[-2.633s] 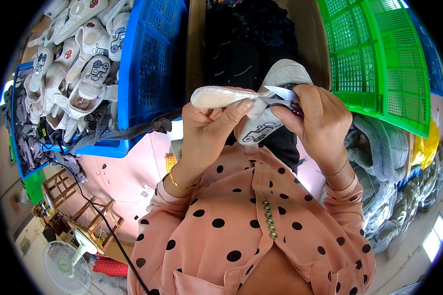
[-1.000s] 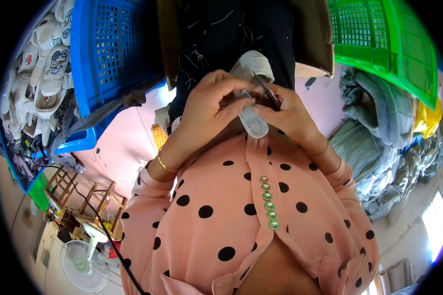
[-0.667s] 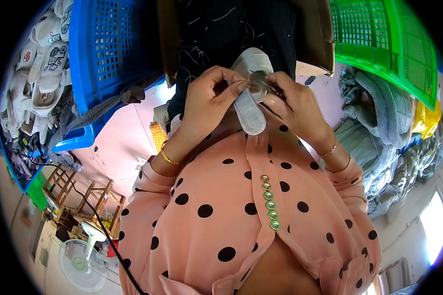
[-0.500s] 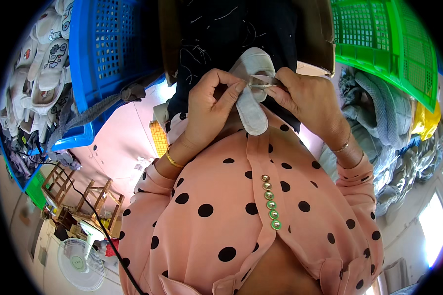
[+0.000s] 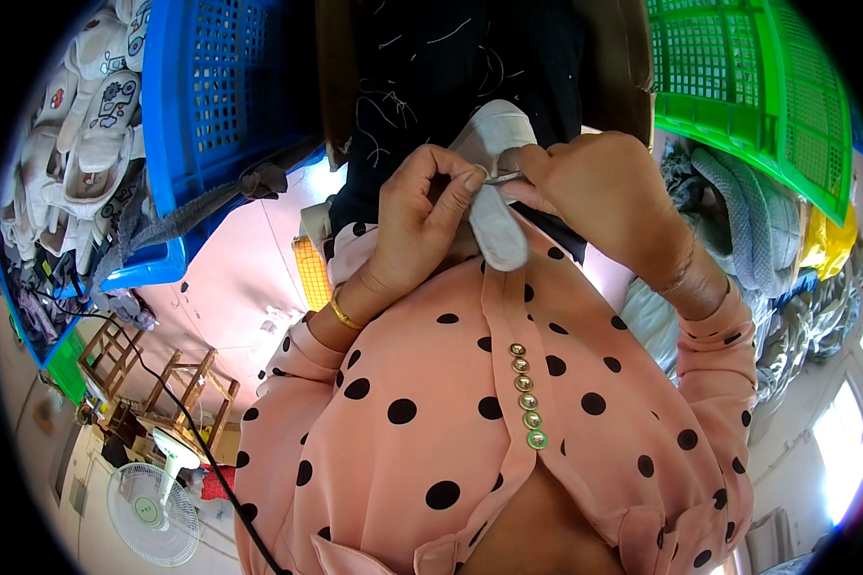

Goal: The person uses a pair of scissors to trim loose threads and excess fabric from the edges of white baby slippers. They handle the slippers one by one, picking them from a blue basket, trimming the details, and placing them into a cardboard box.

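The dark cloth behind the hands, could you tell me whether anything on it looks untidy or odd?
Yes: loose pale threads lie scattered over the dark cloth, just above the grey shoe piece pinched between the left hand and right hand.

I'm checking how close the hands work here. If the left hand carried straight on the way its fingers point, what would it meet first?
Probably the right hand: the left hand points across the small grey shoe piece pinched between both, though depth is hard to judge.
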### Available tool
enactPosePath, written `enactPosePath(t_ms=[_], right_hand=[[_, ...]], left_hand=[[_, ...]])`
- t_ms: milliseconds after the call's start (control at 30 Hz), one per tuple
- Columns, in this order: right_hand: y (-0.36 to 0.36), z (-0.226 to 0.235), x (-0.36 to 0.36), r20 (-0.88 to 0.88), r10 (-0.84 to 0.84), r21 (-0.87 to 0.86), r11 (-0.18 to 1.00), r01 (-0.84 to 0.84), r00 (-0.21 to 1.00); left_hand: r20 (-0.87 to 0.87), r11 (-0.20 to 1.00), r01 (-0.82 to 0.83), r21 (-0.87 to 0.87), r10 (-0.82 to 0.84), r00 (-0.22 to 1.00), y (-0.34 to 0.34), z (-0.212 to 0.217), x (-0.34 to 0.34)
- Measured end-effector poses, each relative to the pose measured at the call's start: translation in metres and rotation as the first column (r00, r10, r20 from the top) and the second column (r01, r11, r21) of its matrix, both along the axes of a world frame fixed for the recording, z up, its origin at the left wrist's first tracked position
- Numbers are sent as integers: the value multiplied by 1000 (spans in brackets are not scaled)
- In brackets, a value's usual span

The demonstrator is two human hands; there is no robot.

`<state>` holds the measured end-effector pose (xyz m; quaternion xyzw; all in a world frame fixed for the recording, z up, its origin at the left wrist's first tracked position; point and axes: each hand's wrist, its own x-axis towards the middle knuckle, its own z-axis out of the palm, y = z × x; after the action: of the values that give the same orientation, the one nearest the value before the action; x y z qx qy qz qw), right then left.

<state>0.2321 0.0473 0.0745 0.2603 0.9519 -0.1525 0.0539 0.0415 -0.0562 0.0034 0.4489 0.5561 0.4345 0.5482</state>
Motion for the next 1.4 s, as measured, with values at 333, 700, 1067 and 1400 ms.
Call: enactPosePath(t_ms=[333, 700, 1067, 1400], right_hand=[[-37, -17, 3, 0, -545, -750, 555, 361, 838], [-31, -6, 15, 150, -809, -986, -81, 145, 568], [-13, 25, 6, -305, -818, -917, 390, 81, 487], [5, 8, 11, -355, -729, -524, 674, 521, 585]], left_hand=[[396, 967, -164, -194, 230, 889, 4, 1, -2], [-525, 927, 200, 318, -3, 851, 30, 38, -59], [-151, 948, 9, 317, 41, 988, 44, 40, -3], [298, 990, -115, -81, 134, 945, 43, 42, -12]])
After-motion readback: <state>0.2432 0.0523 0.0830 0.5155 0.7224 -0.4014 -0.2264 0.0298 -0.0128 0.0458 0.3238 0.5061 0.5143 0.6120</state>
